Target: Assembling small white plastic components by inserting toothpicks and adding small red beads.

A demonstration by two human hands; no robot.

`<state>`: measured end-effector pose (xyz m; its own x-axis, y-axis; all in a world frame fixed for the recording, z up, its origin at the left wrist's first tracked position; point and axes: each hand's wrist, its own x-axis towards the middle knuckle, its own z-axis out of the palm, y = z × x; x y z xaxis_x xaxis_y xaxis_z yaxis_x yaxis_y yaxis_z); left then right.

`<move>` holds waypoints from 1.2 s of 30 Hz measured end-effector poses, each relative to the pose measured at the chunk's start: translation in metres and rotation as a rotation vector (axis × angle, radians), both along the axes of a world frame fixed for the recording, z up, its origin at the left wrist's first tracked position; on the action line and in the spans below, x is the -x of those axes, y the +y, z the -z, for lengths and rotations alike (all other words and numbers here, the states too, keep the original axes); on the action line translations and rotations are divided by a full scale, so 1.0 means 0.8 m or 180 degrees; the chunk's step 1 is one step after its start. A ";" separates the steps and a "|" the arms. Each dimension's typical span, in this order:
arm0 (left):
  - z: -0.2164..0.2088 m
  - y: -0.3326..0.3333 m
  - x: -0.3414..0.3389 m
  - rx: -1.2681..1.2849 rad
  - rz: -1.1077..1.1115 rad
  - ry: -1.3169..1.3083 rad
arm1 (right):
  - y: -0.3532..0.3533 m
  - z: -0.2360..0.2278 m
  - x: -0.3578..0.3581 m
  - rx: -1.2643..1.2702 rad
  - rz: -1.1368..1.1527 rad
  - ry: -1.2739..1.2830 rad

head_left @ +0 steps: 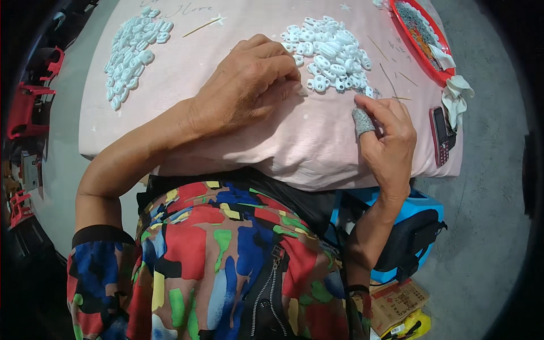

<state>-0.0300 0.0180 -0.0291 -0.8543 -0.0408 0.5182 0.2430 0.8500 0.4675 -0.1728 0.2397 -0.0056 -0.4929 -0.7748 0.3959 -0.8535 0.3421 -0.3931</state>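
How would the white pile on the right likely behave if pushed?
The pile would probably spread rather than shift as one, since its pieces look loose and heaped. Each is likely light and stiff, looking small and hard-edged. They may slide more than roll on the cloth, as many look like flattened ovals.

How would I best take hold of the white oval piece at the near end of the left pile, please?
I would pinch the white oval piece by its opposite sides, from above and the near side: it seems to lie flat, with pink cloth in front and the rest of the left pile behind.
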 end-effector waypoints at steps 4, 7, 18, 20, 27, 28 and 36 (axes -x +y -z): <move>-0.004 0.002 -0.003 -0.0254 -0.0213 -0.0139 | -0.005 -0.004 -0.001 -0.0152 0.0036 -0.0316; -0.004 0.001 -0.003 -0.0094 -0.0028 -0.0135 | -0.009 -0.002 -0.001 -0.0217 0.0039 -0.0173; -0.001 0.007 0.011 0.0013 0.0128 -0.0007 | -0.039 -0.010 -0.011 0.0021 -0.0533 0.0007; 0.004 0.002 0.013 -0.0101 0.0192 0.0036 | -0.049 -0.006 -0.011 0.0021 -0.0595 0.0105; 0.005 0.001 0.010 -0.0357 0.0049 -0.0034 | -0.049 0.001 -0.015 0.0297 -0.0482 0.0077; 0.006 0.001 0.011 -0.0247 0.0059 0.0112 | -0.051 0.002 -0.016 0.0305 -0.0487 0.0074; 0.001 0.002 0.010 -0.0710 0.0066 -0.0135 | -0.053 0.008 -0.024 0.0422 -0.0572 -0.0177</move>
<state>-0.0380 0.0197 -0.0298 -0.8770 -0.1327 0.4619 0.2354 0.7193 0.6536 -0.1535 0.1974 -0.0122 -0.3755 -0.7952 0.4762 -0.8718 0.1287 -0.4726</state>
